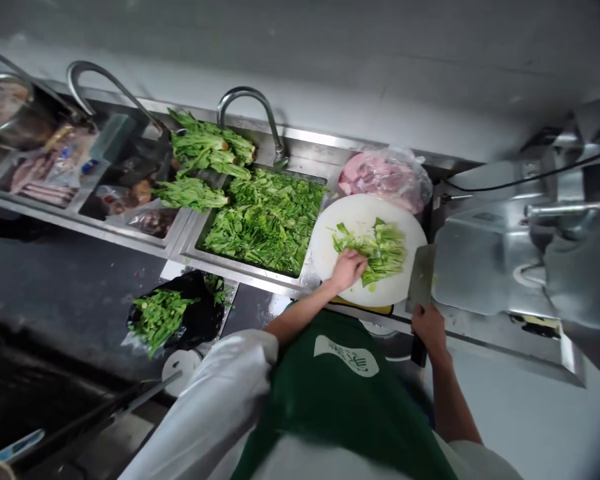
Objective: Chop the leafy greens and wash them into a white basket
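Observation:
On a round white cutting board (325, 267) lies a pile of cut leafy greens (386, 250). My left hand (349, 269) rests at the pile's left side, its fingers curled against the greens; the fingertips are partly hidden. A cleaver (422, 277) is in my right hand (429, 327), which wraps round its dark handle. The wide blade points away from me beside the board's right edge, apart from the greens.
Left of the board, a sink (250, 267) is full of chopped greens (275, 217). Whole bunches (205, 150) lie on its far left corner. Bagged meat (385, 177) sits behind the board. A black bag (200, 313) with greens stands below; metal equipment (480, 260) is at right.

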Tool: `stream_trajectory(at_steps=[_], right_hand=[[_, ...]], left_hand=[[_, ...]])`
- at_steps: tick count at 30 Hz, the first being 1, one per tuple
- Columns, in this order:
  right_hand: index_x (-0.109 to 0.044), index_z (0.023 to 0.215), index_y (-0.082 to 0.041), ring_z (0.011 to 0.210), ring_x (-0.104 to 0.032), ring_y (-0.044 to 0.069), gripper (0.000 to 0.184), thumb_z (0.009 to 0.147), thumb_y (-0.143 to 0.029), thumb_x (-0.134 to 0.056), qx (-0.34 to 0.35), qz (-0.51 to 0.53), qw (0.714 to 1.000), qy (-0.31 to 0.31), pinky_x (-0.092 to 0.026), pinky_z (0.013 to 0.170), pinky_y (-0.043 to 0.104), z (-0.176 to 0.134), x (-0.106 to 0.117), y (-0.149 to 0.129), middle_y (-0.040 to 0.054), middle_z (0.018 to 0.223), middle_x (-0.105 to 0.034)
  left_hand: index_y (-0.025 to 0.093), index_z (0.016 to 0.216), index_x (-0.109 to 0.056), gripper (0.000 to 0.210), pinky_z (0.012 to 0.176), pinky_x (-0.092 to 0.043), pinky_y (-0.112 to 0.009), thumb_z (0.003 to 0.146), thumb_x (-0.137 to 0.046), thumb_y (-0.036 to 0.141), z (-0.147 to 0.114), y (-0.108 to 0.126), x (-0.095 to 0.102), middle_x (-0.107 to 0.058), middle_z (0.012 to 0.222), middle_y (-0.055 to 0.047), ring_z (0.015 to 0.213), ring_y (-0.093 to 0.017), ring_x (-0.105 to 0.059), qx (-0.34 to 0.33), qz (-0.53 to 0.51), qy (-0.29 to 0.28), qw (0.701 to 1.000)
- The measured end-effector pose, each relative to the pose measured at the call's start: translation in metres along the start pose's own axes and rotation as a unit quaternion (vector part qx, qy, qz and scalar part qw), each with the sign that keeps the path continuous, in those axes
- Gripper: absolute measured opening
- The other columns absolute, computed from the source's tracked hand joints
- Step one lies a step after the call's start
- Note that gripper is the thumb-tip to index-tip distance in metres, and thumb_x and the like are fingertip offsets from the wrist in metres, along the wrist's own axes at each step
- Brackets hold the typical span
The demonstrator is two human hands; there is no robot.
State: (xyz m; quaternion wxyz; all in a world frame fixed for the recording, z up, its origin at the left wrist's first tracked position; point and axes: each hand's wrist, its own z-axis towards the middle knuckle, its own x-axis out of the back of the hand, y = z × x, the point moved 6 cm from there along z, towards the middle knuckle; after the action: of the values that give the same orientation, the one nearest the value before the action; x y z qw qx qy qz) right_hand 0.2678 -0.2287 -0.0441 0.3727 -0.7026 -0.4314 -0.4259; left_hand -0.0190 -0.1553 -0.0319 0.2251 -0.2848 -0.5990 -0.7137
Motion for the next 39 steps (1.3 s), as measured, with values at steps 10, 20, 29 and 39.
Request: stream_trajectory(at_steps=[10, 20, 29, 39], right_hand=[[-0.067, 0.115, -0.004, 0.09, -0.067, 0.028, 0.042, 0.101, -0.03, -0.039, -0.037, -0.005, 0.999, -0.032, -0.042, 0.076, 0.032, -0.005, -0.002, 0.005, 0.0213, 0.097, -0.071], [-0.067, 0.114, -0.005, 0.089, -0.065, 0.026, 0.043, 0.101, -0.033, -0.038, -0.032, 0.013, 0.998, -0.051, -0.041, 0.074, 0.031, 0.0, -0.002, 0.015, 0.02, 0.097, -0.072], [-0.069, 0.112, -0.006, 0.087, -0.065, 0.026, 0.043, 0.098, -0.035, -0.039, -0.034, 0.049, 0.997, -0.052, -0.042, 0.073, 0.031, 0.009, -0.003, 0.022, 0.0191, 0.095, -0.072], [-0.068, 0.111, -0.005, 0.082, -0.063, 0.024, 0.041, 0.098, -0.034, -0.041, -0.029, 0.067, 0.996, -0.043, -0.041, 0.072, 0.03, 0.011, -0.004, 0.021, 0.0184, 0.093, -0.071]], left_hand=[[0.03, 0.12, -0.074, 0.028, 0.104, -0.033, -0.053, 0.101, -0.055, 0.041, -0.05, -0.013, -0.049, -0.064, 0.123, -0.009, 0.12, -0.029, -0.05, -0.054, 0.155, -0.117, 0.979], [0.027, 0.152, -0.047, 0.068, 0.105, -0.039, -0.056, 0.089, -0.072, 0.038, 0.057, -0.026, -0.031, -0.044, 0.148, -0.017, 0.133, -0.04, -0.04, 0.089, 0.221, -0.089, 0.967], [0.031, 0.155, -0.042, 0.077, 0.102, -0.04, -0.064, 0.086, -0.072, 0.048, 0.047, -0.011, -0.041, -0.047, 0.144, -0.018, 0.131, -0.045, -0.042, 0.063, 0.174, -0.176, 0.967], [0.037, 0.141, -0.06, 0.055, 0.109, -0.036, -0.058, 0.089, -0.065, 0.019, 0.013, -0.014, -0.05, -0.042, 0.153, -0.011, 0.138, -0.039, -0.034, -0.003, 0.227, -0.189, 0.955]])
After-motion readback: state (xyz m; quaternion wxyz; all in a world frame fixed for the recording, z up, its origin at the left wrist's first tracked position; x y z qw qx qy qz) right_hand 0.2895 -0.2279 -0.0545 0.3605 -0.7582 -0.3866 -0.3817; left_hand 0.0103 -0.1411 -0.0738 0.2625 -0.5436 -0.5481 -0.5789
